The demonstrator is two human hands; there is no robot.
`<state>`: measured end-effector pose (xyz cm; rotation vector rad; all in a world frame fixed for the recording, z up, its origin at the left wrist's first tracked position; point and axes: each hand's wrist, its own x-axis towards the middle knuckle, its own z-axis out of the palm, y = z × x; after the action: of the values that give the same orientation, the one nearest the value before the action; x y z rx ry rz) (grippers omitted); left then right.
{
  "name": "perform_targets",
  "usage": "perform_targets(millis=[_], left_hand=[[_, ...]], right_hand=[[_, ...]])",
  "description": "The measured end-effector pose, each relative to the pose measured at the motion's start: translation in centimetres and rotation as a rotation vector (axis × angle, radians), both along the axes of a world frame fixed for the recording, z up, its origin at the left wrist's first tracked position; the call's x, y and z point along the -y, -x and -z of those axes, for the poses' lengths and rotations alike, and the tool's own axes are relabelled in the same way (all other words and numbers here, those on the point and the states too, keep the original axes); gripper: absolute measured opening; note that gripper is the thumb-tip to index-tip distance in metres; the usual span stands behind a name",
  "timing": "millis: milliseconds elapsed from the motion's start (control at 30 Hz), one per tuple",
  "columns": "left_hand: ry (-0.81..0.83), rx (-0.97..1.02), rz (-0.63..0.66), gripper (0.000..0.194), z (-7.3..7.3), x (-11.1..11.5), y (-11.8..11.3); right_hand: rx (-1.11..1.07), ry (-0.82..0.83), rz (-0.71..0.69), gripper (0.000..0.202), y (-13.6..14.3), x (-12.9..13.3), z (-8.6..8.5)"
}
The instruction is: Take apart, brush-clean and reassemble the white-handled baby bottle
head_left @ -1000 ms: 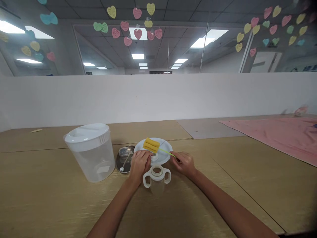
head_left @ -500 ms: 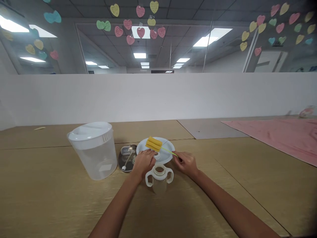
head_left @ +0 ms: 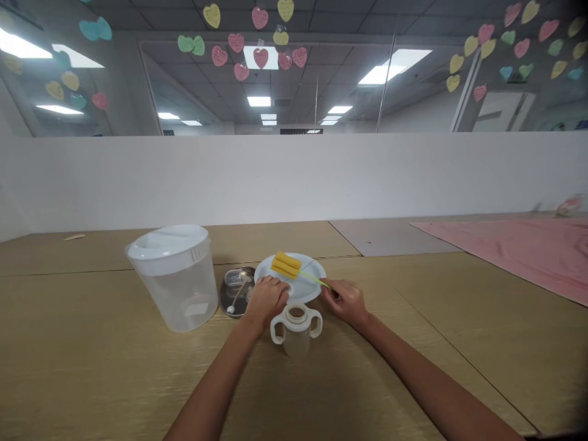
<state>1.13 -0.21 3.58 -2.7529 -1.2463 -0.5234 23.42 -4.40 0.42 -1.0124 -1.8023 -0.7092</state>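
Note:
My right hand (head_left: 345,300) is closed round the thin green handle of a sponge brush (head_left: 285,266). Its yellow sponge head is over the white plate (head_left: 315,271), and I cannot tell whether it touches. My left hand (head_left: 267,300) is at the plate's near left side with fingers curled. A small white round part (head_left: 291,292) shows by its thumb; what lies under the fingers is hidden. Between my forearms stands a clear cup (head_left: 296,343) with a white two-handled collar (head_left: 297,312), open at the top.
Left of the plate is a round metal tray (head_left: 225,300) holding a clear cap (head_left: 236,277) and a straw with a white weighted end (head_left: 231,309). Further left stands a lidded translucent bucket (head_left: 184,294). A pink cloth (head_left: 519,245) lies at the far right, before a white wall (head_left: 294,177).
Almost nothing differs. The whole view has shifted very slightly; both hands keep their places and the sponge brush stays over the plate.

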Motion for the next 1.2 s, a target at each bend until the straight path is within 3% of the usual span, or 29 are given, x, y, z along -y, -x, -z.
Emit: perform_targets(millis=[367, 567, 833, 1000, 1200], left_hand=[[-0.107, 0.065, -0.135, 0.029, 0.3, 0.2, 0.3], [-0.142, 0.161, -0.135, 0.034, 0.6, 0.5, 0.5], [0.002, 0.556, -0.063, 0.028, 0.7, 0.5, 0.4], [-0.004, 0.765, -0.110, 0.037, 0.2, 0.7, 0.7], [0.032, 1.062, -0.159, 0.034, 0.3, 1.0, 0.7]], right_hand=[[0.011, -0.009, -0.017, 0.017, 0.1, 0.1, -0.3], [0.019, -0.013, -0.020, 0.017, 0.1, 0.2, -0.4], [0.027, -0.017, -0.018, 0.017, 0.0, 0.1, -0.2], [0.015, -0.012, -0.017, 0.018, 0.1, 0.0, -0.1], [0.000, -0.008, -0.018, 0.018, 0.2, 0.0, -0.1]])
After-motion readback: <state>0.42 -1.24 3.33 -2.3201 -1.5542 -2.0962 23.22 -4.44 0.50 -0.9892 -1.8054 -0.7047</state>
